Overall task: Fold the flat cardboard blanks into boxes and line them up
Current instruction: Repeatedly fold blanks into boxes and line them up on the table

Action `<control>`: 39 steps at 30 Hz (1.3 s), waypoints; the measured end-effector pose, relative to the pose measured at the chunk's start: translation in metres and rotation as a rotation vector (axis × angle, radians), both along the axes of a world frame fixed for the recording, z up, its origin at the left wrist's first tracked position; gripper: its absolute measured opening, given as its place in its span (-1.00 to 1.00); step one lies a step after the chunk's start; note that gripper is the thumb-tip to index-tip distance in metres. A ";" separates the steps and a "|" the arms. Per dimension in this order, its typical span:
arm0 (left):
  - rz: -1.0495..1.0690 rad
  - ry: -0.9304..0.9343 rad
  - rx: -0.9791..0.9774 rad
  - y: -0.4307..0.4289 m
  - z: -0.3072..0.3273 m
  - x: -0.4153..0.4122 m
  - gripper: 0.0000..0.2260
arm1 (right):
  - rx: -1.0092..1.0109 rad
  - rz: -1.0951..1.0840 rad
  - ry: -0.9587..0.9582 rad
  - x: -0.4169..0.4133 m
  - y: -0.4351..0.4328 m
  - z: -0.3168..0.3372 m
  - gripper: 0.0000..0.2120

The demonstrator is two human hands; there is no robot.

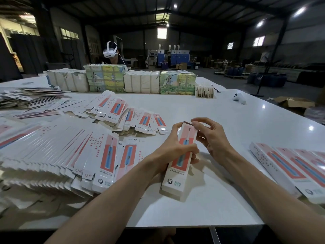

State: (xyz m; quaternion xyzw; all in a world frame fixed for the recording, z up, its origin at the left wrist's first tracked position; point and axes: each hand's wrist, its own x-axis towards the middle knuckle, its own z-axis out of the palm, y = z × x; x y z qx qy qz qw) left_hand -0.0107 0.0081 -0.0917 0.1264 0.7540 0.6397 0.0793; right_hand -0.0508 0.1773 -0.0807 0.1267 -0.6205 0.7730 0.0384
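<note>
A long white box (177,170) with a red panel and a blue toothbrush picture stands tilted, its near end on the white table (228,120). My left hand (173,147) grips its middle from the left. My right hand (210,136) pinches the flap at its far top end. A large fanned stack of flat blanks (58,155) lies at the left. Several folded boxes (288,166) lie side by side at the right edge.
More loose blanks (133,117) spread across the middle left. Wrapped paper bundles (140,83) form a row at the far side, where a person wearing a white headset (110,51) sits. A small white object (239,98) rests far right. The table's front edge runs near me.
</note>
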 end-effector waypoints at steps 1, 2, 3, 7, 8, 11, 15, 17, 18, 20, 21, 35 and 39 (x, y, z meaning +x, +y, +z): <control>0.001 0.006 0.005 0.000 0.000 0.000 -0.24 | -0.003 0.000 -0.011 -0.001 0.000 0.000 -0.82; 0.004 0.009 0.008 0.001 0.000 0.000 -0.23 | 0.001 -0.001 -0.019 -0.002 0.001 0.000 -0.82; 0.009 0.009 0.014 0.001 -0.001 0.001 -0.21 | 0.008 -0.004 -0.026 -0.002 0.001 0.000 -0.83; 0.032 0.022 0.027 0.002 -0.001 0.002 -0.11 | 0.009 -0.014 -0.048 -0.001 0.002 0.002 -0.82; 0.030 0.030 0.028 0.002 -0.001 0.002 -0.09 | 0.007 -0.009 -0.045 -0.001 0.002 0.002 -0.82; 0.011 0.059 0.024 0.002 0.000 0.002 -0.09 | 0.010 0.005 -0.038 0.000 0.002 0.003 -0.82; 0.014 0.072 0.035 0.002 0.000 0.002 -0.15 | 0.003 0.032 -0.031 0.001 0.003 0.004 -0.79; 0.036 0.080 0.048 0.004 -0.001 0.001 -0.17 | -0.013 0.073 -0.020 0.002 0.003 0.004 -0.77; 0.049 0.086 0.056 0.004 0.000 0.000 -0.17 | -0.020 0.098 -0.014 0.002 0.003 0.003 -0.77; 0.084 0.101 0.090 0.001 0.001 -0.001 -0.16 | -0.033 0.138 -0.004 0.003 0.000 0.003 -0.77; 0.097 0.101 0.129 -0.001 0.002 -0.002 -0.17 | -0.039 0.152 0.002 0.004 -0.002 0.003 -0.77; 0.049 0.043 0.316 -0.005 0.002 -0.003 -0.28 | 0.096 0.136 0.154 0.009 -0.005 0.000 -0.78; 0.064 0.031 0.314 -0.005 -0.002 -0.005 -0.23 | 0.161 0.094 0.172 0.006 -0.003 -0.004 -0.84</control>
